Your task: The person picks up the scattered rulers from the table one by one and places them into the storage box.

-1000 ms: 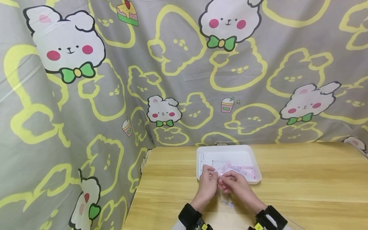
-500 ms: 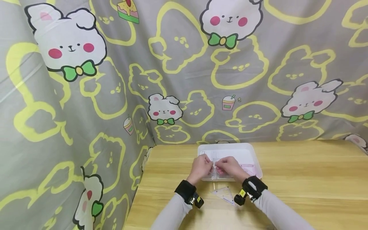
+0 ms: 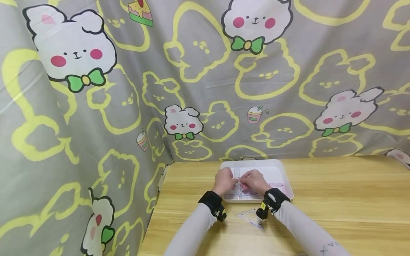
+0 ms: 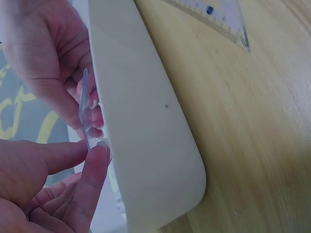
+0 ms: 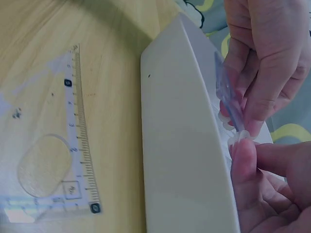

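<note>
Both hands hover over a white tray on the wooden table. My left hand and right hand meet fingertip to fingertip and each pinches a thin clear plastic piece held on edge above the tray. In the left wrist view the clear piece stands between my left fingers and the other hand. The right wrist view shows the same clear piece pinched just past the tray wall. A pink ruler lies inside the tray.
A clear triangular set square lies flat on the table just in front of the tray, also as the set square in the right wrist view. A printed cloth backdrop hangs behind and to the left. The table's left edge is close.
Both hands have moved forward, from the tray's near edge to above its inside, still pinching the clear piece. The set square stays on the table.
</note>
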The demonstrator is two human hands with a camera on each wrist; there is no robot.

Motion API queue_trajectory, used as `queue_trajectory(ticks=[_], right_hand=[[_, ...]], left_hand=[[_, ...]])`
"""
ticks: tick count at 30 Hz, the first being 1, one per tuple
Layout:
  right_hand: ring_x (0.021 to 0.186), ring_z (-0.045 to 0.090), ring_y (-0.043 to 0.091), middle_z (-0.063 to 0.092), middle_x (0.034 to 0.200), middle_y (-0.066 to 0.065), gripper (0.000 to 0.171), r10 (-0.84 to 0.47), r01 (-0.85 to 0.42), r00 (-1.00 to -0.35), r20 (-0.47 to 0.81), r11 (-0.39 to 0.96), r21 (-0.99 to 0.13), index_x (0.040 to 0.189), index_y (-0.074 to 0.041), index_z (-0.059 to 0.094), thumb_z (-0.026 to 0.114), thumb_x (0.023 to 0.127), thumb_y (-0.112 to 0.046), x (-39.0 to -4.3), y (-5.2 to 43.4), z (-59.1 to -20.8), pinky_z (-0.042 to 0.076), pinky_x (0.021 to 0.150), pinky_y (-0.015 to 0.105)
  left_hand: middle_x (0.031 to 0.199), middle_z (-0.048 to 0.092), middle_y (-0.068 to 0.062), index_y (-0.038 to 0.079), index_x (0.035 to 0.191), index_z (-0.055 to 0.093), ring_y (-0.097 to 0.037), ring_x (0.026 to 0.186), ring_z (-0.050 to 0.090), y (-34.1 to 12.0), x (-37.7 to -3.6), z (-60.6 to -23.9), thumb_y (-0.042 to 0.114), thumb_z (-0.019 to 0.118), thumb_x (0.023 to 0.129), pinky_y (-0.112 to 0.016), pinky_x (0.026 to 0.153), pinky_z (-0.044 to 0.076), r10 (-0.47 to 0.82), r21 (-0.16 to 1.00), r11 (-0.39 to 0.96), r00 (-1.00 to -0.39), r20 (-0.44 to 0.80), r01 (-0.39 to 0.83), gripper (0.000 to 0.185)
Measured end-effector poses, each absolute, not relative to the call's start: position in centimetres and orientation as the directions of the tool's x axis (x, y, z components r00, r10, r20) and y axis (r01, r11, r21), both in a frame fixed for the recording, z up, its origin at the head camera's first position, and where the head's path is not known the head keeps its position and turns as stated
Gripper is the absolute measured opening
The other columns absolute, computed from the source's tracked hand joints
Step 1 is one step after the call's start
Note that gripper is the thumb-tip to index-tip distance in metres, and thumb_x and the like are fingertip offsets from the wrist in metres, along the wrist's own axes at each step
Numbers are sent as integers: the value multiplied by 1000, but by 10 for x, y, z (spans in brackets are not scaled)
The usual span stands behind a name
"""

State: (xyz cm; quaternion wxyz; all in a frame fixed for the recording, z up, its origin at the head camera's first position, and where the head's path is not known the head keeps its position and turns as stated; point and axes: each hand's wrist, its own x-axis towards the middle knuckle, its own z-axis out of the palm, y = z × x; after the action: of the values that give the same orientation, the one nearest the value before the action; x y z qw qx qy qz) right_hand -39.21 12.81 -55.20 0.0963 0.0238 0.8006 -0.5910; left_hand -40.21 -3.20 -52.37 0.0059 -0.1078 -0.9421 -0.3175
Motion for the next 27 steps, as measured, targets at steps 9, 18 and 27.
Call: queue_trajectory(ticks=[9, 18, 27], right_hand=[[52, 63, 14, 68, 61, 7, 18, -114, 52, -987, -109, 419, -907, 84, 6, 76, 67, 96, -4, -402, 123, -551, 43, 50, 22], [51, 61, 13, 68, 61, 10, 25, -168, -8, -983, -77, 457, -890, 81, 7, 73, 58, 98, -2, -406, 118, -551, 44, 50, 22], [49, 60, 14, 66, 57, 7, 37, -204, -74, -978, -32, 493, -867, 71, 4, 67, 50, 103, -6, -406, 114, -550, 43, 54, 25]], left_hand=[[64, 55, 0, 9, 70, 58, -21, 65, 55, -35, -409, -526, 12, 88, 81, -30, 62, 45, 187, 536, 816, -977, 106, 214, 32], [64, 55, -2, 7, 70, 56, -21, 63, 55, -35, -412, -532, 12, 88, 82, -31, 57, 44, 189, 465, 856, -973, 129, 228, 34], [83, 73, -13, 4, 86, 70, -31, 79, 72, -31, -415, -543, 17, 87, 81, -40, 69, 57, 202, 291, 923, -961, 190, 252, 22]])
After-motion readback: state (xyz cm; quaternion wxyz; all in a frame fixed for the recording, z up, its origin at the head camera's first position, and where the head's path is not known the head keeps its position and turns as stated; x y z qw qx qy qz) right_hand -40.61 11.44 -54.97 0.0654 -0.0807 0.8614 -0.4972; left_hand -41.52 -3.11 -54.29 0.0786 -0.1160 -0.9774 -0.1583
